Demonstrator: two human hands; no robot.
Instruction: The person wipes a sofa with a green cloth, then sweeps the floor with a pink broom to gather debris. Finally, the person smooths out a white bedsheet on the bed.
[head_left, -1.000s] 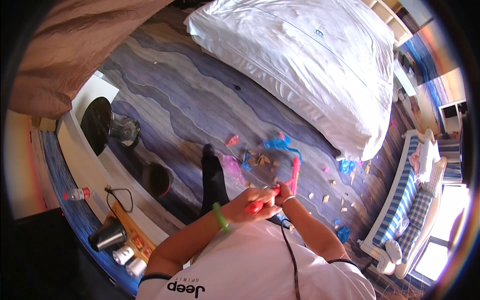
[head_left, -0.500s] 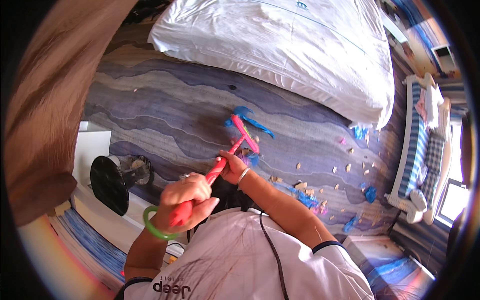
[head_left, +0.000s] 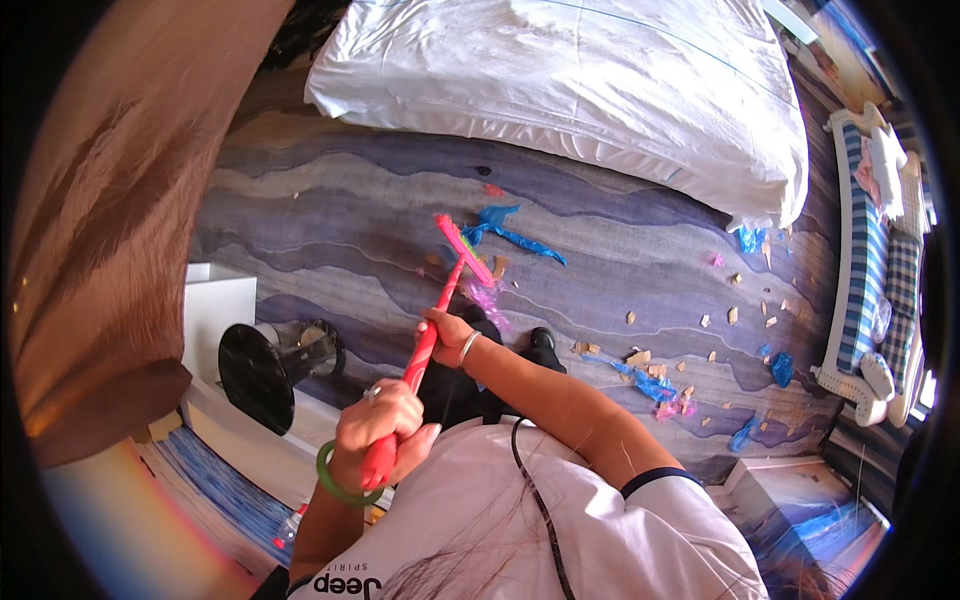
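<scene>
Both my hands grip a broom (head_left: 425, 345) with a red-pink handle. My left hand (head_left: 378, 425), with a green bangle at the wrist and a ring, wraps the handle's upper end near my body. Further down the shaft, my right hand (head_left: 447, 335) is closed round it, a silver bracelet on its wrist. The broom's pink head (head_left: 463, 249) with greenish bristles is low over the patterned floor (head_left: 370, 215). Just right of it lies a twisted blue plastic strip (head_left: 520, 240). Pink-purple plastic (head_left: 487, 298) lies close below the head, beside bits of cardboard (head_left: 500, 267).
A white-covered bed (head_left: 560, 90) stands ahead. Cardboard scraps (head_left: 638, 357) and blue plastic (head_left: 781, 369) lie scattered to the right, before a striped sofa (head_left: 868, 240). On the left are a brown curtain (head_left: 120, 220), a black round stool (head_left: 257, 378) and a white cabinet (head_left: 220, 305).
The broom head has shifted left, away from the blue strip. Pink-purple plastic shows more fully below it. My view has moved, and a dark shoe now shows beside my right forearm.
</scene>
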